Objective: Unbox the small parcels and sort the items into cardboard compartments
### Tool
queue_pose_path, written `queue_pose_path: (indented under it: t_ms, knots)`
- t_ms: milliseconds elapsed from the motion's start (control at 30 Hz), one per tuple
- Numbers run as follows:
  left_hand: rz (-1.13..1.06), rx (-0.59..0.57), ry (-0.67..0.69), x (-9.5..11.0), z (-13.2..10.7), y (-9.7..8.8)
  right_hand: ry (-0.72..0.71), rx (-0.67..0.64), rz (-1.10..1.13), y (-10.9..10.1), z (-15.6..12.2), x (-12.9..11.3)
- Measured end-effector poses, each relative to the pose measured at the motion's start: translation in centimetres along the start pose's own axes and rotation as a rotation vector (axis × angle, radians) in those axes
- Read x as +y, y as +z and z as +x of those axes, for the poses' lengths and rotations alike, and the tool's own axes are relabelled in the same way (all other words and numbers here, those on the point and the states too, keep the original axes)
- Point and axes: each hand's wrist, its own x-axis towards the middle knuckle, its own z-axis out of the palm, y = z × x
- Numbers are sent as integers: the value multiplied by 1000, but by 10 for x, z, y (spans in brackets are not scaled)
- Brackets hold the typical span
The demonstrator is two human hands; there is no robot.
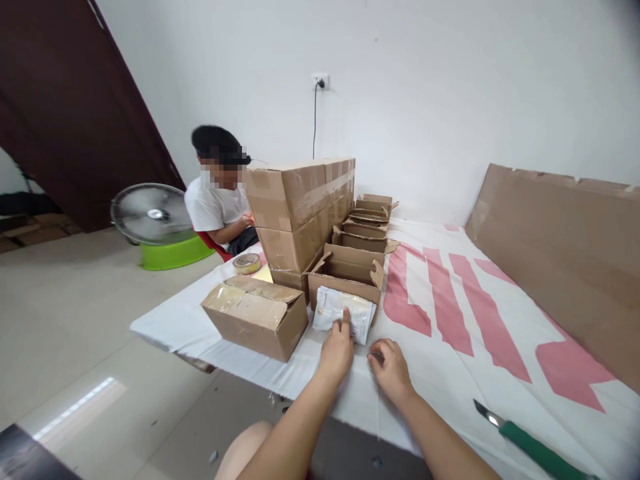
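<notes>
A small stack of white printed packets (345,310) leans against the front of the nearest open cardboard box (345,288). My left hand (337,350) lies over the lower part of the packets, its index finger stretched out across the top one. Just right of the stack, my right hand (391,370) rests at the cloth with loosely curled fingers. A gap shows between its thumb and index finger, and I see nothing held there. To the left of my hands sits a closed, taped cardboard box (250,317).
Taped boxes (305,193) form a stack behind, beside a row of open boxes (367,230). A tape roll (247,263) lies left. A green-handled knife (537,448) lies front right, below a large cardboard sheet (560,247). Another person (215,210) sits near a fan (155,213).
</notes>
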Motion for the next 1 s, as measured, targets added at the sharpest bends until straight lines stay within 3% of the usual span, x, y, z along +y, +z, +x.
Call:
queue_pose_path:
  t_ms: [267,500,667,800,900,967,1000]
  knots:
    - [18,-105,-60,17,39,-7,-18,-36,-33,0,0,0]
    - [1,-114,-58,19,83,1,-23,-36,-67,1,-1,-1]
    - [-10,-114,-64,19,99,1,-20,-31,-67,1,1,0]
    - [-29,-151,-87,27,92,-5,-14,-30,-55,0,2,0]
    - [-53,-207,-66,35,67,-17,-16,-35,-39,-2,2,0]
    - [-103,-200,55,37,42,-34,-18,-42,-29,-2,2,1]
    - [-169,-145,203,37,29,-46,-18,-46,-25,-2,2,1]
